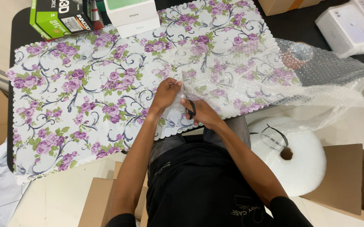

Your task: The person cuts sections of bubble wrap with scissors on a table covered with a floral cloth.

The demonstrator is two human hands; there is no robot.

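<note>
where the floral tablecloth [85, 84] meets the near table edge, a sheet of bubble wrap [232, 71] lies flat, its long axis running from the hands out toward two o'clock, where it bunches up past the table corner over a tape roll [295, 56]. the left hand [167, 93] is closed on the sheet's near edge, pinching it against the cloth, fingers curled and wrist bent down, forearm coming up from six o'clock. the right hand [203, 112] sits just beside it at four o'clock, clamped around black-handled scissors [190, 110] whose blades i cannot make out under the wrap. both hands touch the sheet; the left is a shade farther up the table. a big white roll of bubble wrap [299, 159] stands on the floor at four o'clock, beside a cardboard box [345, 176]. a green box [58, 17] and white boxes [131, 17] sit at eleven o'clock.
</note>
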